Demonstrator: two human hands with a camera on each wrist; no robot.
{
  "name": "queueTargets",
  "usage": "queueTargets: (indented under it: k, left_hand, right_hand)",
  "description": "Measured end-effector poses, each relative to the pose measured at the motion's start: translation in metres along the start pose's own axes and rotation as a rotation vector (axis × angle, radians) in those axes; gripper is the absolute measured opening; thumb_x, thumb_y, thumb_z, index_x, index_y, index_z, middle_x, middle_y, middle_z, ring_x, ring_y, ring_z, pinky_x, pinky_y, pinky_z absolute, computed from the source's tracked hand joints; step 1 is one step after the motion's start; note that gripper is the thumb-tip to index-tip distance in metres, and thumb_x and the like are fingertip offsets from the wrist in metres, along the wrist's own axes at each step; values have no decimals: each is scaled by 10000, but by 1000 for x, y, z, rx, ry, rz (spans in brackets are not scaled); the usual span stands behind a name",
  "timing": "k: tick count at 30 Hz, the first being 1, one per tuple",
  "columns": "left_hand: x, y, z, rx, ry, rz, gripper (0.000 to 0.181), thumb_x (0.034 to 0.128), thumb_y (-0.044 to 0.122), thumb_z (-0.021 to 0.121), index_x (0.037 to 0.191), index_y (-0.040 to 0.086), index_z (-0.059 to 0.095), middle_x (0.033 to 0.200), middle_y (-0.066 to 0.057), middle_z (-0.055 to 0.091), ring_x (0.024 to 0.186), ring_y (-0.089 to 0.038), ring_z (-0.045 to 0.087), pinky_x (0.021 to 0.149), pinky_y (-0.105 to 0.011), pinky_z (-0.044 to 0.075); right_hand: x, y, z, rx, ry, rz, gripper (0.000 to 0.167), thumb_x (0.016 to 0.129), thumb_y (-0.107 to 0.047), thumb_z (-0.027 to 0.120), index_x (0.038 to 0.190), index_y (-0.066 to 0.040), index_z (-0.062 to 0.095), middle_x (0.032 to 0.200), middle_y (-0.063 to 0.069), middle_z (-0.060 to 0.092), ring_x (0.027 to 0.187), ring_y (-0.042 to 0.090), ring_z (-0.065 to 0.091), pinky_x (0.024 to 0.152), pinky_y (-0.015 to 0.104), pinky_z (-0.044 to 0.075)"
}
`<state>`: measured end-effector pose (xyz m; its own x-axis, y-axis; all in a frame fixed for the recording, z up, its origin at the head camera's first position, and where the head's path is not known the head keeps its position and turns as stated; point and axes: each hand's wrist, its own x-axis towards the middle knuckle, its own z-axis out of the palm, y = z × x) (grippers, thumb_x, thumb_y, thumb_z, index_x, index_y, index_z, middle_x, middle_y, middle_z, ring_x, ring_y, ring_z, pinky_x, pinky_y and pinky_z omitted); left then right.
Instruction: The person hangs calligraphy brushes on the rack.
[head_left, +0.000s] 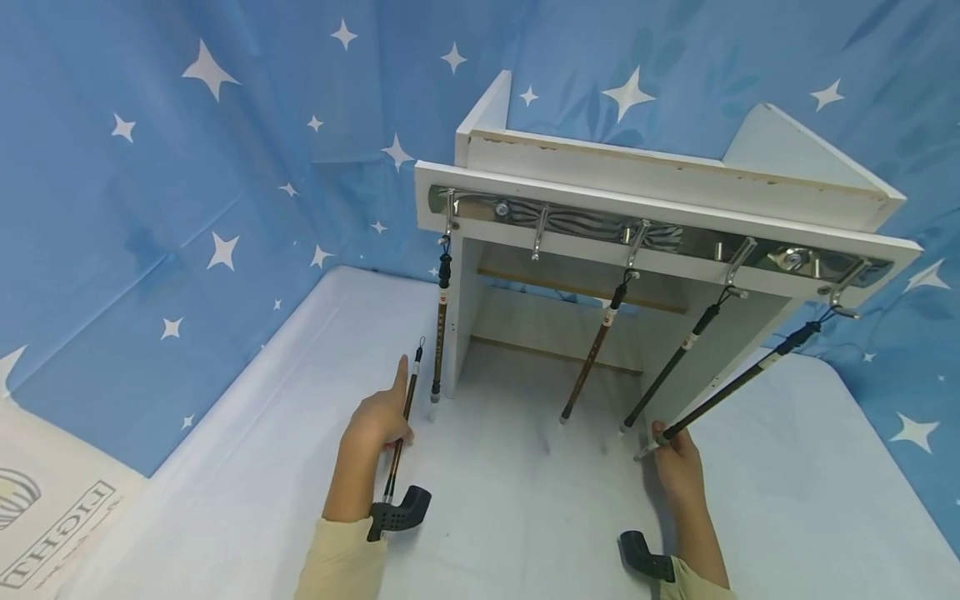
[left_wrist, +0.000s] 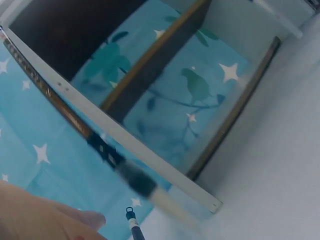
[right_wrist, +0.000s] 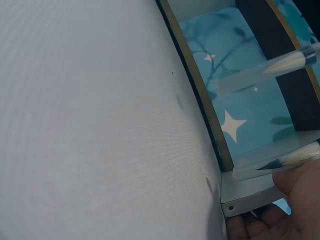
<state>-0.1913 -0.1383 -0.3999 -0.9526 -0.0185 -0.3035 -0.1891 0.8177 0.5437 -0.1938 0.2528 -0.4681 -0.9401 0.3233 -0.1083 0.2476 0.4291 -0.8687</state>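
My left hand (head_left: 381, 417) holds a thin brush (head_left: 410, 392) at the left of a white wooden rack (head_left: 450, 333), its index finger stretched forward along the handle. The brush's loop end (left_wrist: 131, 214) shows beside the thumb in the left wrist view; its lower part passes behind the wrist camera. With the right hand (head_left: 678, 467) I grip the foot of the rack's right side panel (right_wrist: 252, 200), thumb inside and fingers outside. A capped brush (right_wrist: 280, 161) hangs just in front of that thumb.
Along the rack's front runs a shiny metal hook strip (head_left: 585, 221). Several brushes hang from it by loops, including the leftmost brush (head_left: 441, 325) and a middle brush (head_left: 596, 354). The rack stands on a white table (head_left: 510, 517), before a blue star-patterned curtain (head_left: 262, 125).
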Motion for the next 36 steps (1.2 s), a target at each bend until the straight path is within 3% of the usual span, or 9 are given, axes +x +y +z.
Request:
queueTargets:
  k: [6,11,16,21,27,36]
  left_hand:
    - [-2,3,-5,3,57,57,1024,701,-9,724,1482,189,93,834,-218,643,446,-174,526,382,-224,405]
    - [-4,4,-7,16,45,67,924,731,5,708,1470,185,184,1047,-260,620,462,-177,531,406,-249,418]
    - [-6,6,-13,57,47,93,867,767,31,685,1468,175,195,997,-222,613,581,-196,512,465,-275,407]
    - [-9,7,-19,57,101,131,843,790,51,669,1470,184,188,1000,-214,577,666,-209,516,554,-323,440]
    - [-12,6,-23,-16,189,174,857,814,51,647,1475,254,140,925,-160,528,620,-205,505,533,-297,428]
    - [-23,9,-32,-96,308,234,890,832,75,639,1464,352,78,971,-156,514,624,-197,476,557,-287,405]
  right_hand:
    - [-1,-1,0,11,-3,-17,620,959,-404,361,1436,-30,230,1454,258,239,1349,457,144,1049,620,149]
    - [-1,0,0,2,5,-23,616,960,-403,360,1429,-21,244,1446,264,255,1345,459,154,1045,623,153]
    - [0,1,1,-7,16,-15,613,958,-404,366,1422,-17,264,1438,266,272,1340,465,168,1041,628,155]
    - [1,0,0,-5,10,-16,610,959,-397,370,1418,-9,267,1435,276,267,1338,472,160,1040,631,145]
    - [0,0,0,6,10,-19,604,959,-381,380,1422,-12,259,1436,277,265,1340,468,159,1038,629,161]
    - [0,0,1,15,7,-19,611,957,-391,379,1428,-25,250,1445,266,253,1352,449,144,1052,614,154]
